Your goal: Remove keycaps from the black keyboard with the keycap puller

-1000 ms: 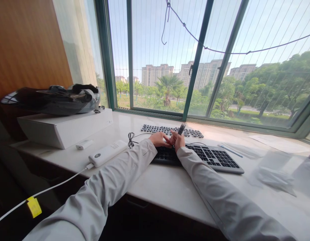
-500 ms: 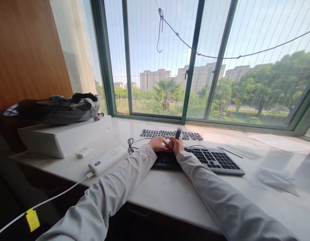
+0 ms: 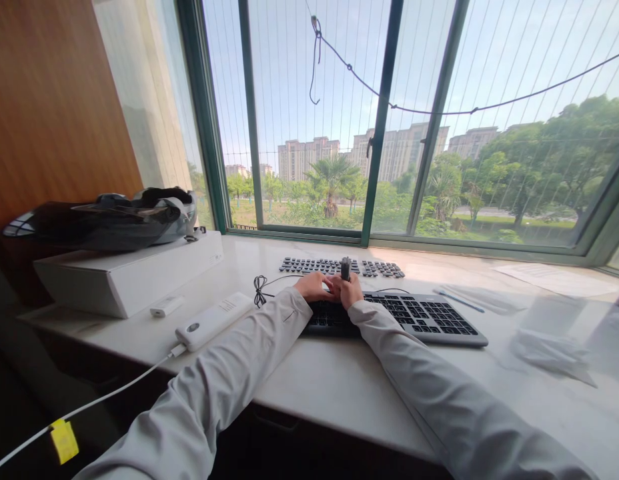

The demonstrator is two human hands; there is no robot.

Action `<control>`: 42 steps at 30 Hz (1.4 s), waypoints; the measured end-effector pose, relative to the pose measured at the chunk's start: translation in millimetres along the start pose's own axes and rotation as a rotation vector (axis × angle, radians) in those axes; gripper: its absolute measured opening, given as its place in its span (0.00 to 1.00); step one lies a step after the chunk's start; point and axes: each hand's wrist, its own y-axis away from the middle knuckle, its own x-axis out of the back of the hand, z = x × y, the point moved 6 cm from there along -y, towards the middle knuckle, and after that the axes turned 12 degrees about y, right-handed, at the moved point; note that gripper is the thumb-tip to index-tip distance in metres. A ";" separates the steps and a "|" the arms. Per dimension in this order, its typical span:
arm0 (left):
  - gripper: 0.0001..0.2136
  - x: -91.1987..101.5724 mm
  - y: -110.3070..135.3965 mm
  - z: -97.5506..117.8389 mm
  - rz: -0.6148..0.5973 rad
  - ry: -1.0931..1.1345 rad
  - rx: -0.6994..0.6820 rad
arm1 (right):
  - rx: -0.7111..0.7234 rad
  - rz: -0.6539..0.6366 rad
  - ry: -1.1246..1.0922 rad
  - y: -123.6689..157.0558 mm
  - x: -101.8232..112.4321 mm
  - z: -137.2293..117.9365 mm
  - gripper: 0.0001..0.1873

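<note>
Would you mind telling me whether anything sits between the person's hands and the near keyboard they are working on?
Nothing visible does. The left hand rests on the near keyboard, and the right hand, beside it, holds a small dark tool upright over the keys.

Keyboard [image 3: 419, 317] partly behind hands

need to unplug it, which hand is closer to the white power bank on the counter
Left. The left hand rests at the near keyboard's left end, just right of the white power bank. The right hand, gripping a small dark tool, sits farther right.
</note>
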 end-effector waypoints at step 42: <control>0.09 28.3 11.9 7.8 0.446 -0.304 -0.133 | 0.097 0.017 1.596 -12.1 75.3 -11.2 0.15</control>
